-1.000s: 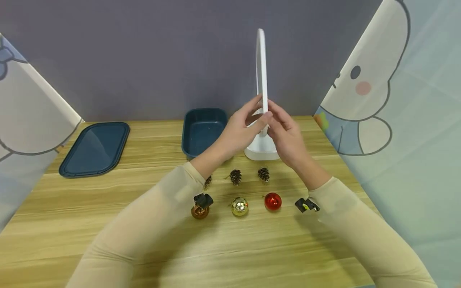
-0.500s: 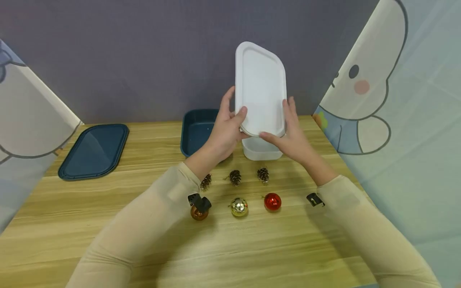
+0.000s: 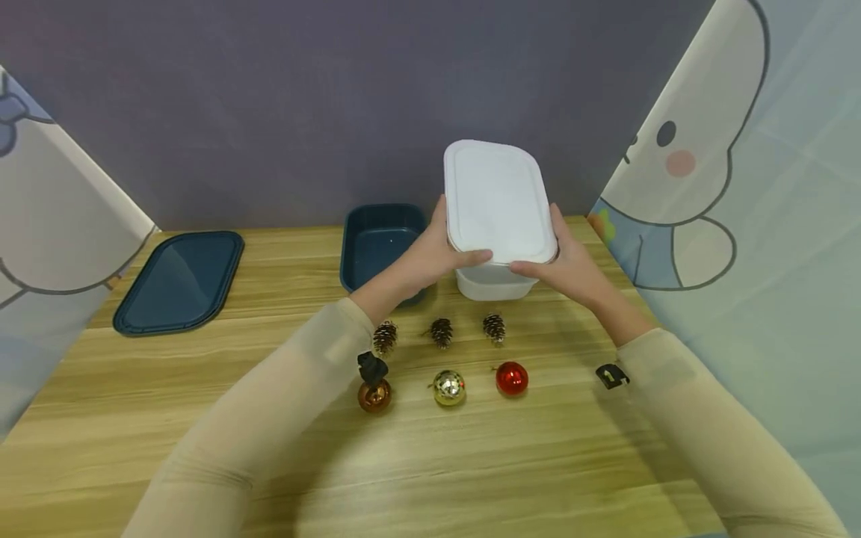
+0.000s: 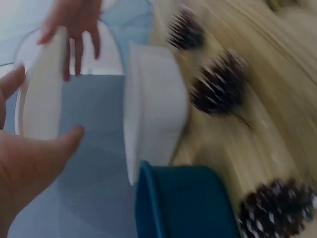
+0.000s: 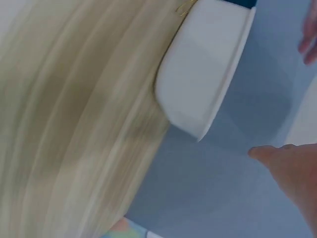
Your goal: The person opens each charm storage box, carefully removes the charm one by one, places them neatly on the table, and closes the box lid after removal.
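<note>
A white lid (image 3: 498, 198), a rounded rectangle, is held up by both hands over the white box (image 3: 496, 288). My left hand (image 3: 430, 250) grips its left side, thumb along the near edge. On the opposite side my right hand (image 3: 572, 269) grips it, its thumb also at the near edge. The left wrist view shows the lid (image 4: 44, 94) apart from the white box (image 4: 157, 99), with a gap between them. In the head view the lid tilts toward me and hides most of the box's opening.
Left of the white box stands a dark blue box (image 3: 383, 246); its blue lid (image 3: 180, 280) lies flat farther left. Three pine cones (image 3: 441, 332) lie in a row in front. Nearer are an orange ball (image 3: 374, 396), a gold ball (image 3: 448, 388) and a red ball (image 3: 512, 379).
The white lid has turned from edge-on to face me, then come lower and tipped flatter over the white box. Both hands have shifted to its opposite sides.
</note>
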A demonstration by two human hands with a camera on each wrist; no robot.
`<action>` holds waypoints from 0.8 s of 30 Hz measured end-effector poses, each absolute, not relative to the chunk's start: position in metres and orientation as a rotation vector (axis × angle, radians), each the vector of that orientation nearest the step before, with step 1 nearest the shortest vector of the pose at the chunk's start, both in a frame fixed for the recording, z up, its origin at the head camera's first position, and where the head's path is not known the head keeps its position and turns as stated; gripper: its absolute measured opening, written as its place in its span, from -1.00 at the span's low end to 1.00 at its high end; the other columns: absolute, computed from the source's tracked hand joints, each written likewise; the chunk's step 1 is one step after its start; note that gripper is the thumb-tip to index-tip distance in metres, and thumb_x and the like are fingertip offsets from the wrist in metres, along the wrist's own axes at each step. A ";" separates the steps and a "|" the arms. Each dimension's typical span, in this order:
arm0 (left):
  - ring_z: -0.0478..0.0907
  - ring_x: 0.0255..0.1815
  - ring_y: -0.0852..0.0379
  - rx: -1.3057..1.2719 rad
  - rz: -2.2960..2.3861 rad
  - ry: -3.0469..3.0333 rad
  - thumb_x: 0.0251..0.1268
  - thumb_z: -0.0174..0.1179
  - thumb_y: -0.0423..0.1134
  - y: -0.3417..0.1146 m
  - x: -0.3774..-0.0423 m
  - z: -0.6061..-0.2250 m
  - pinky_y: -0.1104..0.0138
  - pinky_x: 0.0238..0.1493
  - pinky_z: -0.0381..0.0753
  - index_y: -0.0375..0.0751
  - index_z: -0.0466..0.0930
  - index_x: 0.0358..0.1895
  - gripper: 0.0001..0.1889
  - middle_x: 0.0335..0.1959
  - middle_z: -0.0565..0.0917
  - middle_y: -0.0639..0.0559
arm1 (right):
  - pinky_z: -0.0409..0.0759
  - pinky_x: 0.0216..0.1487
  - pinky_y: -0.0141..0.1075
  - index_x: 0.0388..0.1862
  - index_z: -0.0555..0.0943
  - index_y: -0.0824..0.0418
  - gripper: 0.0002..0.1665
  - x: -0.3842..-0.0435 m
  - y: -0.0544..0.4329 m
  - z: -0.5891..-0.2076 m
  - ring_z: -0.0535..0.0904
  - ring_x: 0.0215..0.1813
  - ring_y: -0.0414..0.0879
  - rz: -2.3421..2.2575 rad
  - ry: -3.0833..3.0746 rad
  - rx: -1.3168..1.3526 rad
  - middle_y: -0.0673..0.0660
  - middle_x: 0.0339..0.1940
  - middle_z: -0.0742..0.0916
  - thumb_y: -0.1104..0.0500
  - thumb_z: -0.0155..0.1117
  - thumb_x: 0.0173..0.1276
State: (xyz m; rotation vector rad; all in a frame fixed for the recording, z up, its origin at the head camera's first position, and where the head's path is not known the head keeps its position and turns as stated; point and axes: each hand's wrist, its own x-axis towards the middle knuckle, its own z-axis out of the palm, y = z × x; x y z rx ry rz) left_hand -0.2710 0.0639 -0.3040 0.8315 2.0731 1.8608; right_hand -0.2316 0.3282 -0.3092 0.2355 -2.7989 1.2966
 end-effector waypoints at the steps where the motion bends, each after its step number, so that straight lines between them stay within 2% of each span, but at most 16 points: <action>1: 0.30 0.63 -0.06 0.894 1.790 2.148 0.28 0.55 -0.23 0.064 -0.274 -0.310 -0.05 0.62 0.38 0.06 -0.42 0.75 0.30 0.67 0.12 -0.10 | 0.20 0.69 0.25 0.81 -0.37 -0.15 0.55 -0.232 0.331 -0.311 0.12 0.76 0.18 1.281 -2.811 0.234 0.08 0.83 0.02 -0.13 0.64 0.27; 4: 0.32 0.61 -0.12 0.995 1.651 2.273 0.09 0.67 -0.24 0.068 -0.280 -0.324 -0.06 0.63 0.36 -0.05 -0.45 0.75 0.45 0.65 0.12 -0.16 | 0.22 0.68 0.25 0.81 -0.35 -0.09 0.58 -0.236 0.337 -0.316 0.18 0.73 0.22 1.231 -2.857 0.248 0.16 0.82 0.08 -0.11 0.67 0.24; 8: 0.41 0.54 -0.16 0.980 1.554 2.345 0.00 0.71 -0.28 0.075 -0.287 -0.341 -0.05 0.58 0.43 -0.18 -0.35 0.74 0.44 0.61 0.19 -0.24 | 0.23 0.68 0.25 0.80 -0.42 -0.07 0.61 -0.245 0.341 -0.325 0.19 0.72 0.25 1.231 -2.927 0.231 0.21 0.83 0.02 -0.15 0.65 0.25; 14: 0.39 0.55 -0.18 0.873 1.510 2.333 0.00 0.71 -0.29 0.084 -0.296 -0.355 -0.04 0.63 0.36 -0.23 -0.17 0.72 0.34 0.57 0.28 -0.27 | 0.35 0.59 0.26 0.82 -0.22 -0.13 0.45 -0.256 0.346 -0.343 0.38 0.57 0.23 1.371 -2.925 0.219 0.29 0.70 0.32 -0.07 0.64 0.29; 18: 0.38 0.55 -0.23 0.780 1.481 2.335 -0.02 0.71 -0.31 0.086 -0.296 -0.355 -0.07 0.65 0.32 -0.26 -0.24 0.73 0.39 0.58 0.23 -0.31 | 0.31 0.61 0.27 0.82 -0.21 -0.14 0.41 -0.260 0.348 -0.352 0.36 0.58 0.23 1.441 -2.918 0.266 0.29 0.70 0.31 -0.01 0.61 0.32; 22: 0.34 0.58 -0.26 0.676 1.472 2.312 0.02 0.67 -0.34 0.088 -0.294 -0.351 -0.08 0.68 0.28 -0.27 -0.34 0.74 0.41 0.62 0.19 -0.33 | 0.32 0.60 0.27 0.81 -0.24 -0.23 0.43 -0.265 0.351 -0.357 0.40 0.55 0.22 1.416 -2.934 0.281 0.26 0.70 0.32 -0.06 0.61 0.31; 24: 0.27 0.64 -0.26 0.595 1.433 2.288 0.09 0.65 -0.30 0.089 -0.292 -0.349 -0.06 0.69 0.26 -0.29 -0.39 0.74 0.40 0.67 0.15 -0.33 | 0.33 0.60 0.27 0.81 -0.24 -0.21 0.42 -0.267 0.353 -0.359 0.40 0.55 0.22 1.423 -2.946 0.284 0.26 0.70 0.32 -0.07 0.60 0.32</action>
